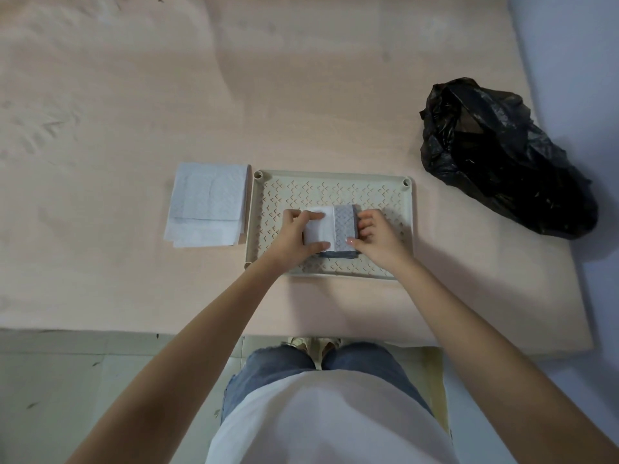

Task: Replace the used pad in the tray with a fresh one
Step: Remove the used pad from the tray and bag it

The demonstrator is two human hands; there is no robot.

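Note:
A cream perforated tray [335, 185] lies on the pinkish surface in front of me. Over its middle, both hands hold a pad [338, 229] folded into a small packet, white on the left side and blue-grey patterned on the right. My left hand [294, 236] grips the white side, thumb underneath and fingers on top. My right hand [375, 232] pinches the blue-grey side. A folded fresh pad [209, 202], pale blue-white, lies flat on the surface just left of the tray.
A crumpled black plastic bag [502, 155] sits to the right of the tray near the surface's right edge. The pinkish surface [134, 95] stretches far back and left. Its front edge is close to my knees.

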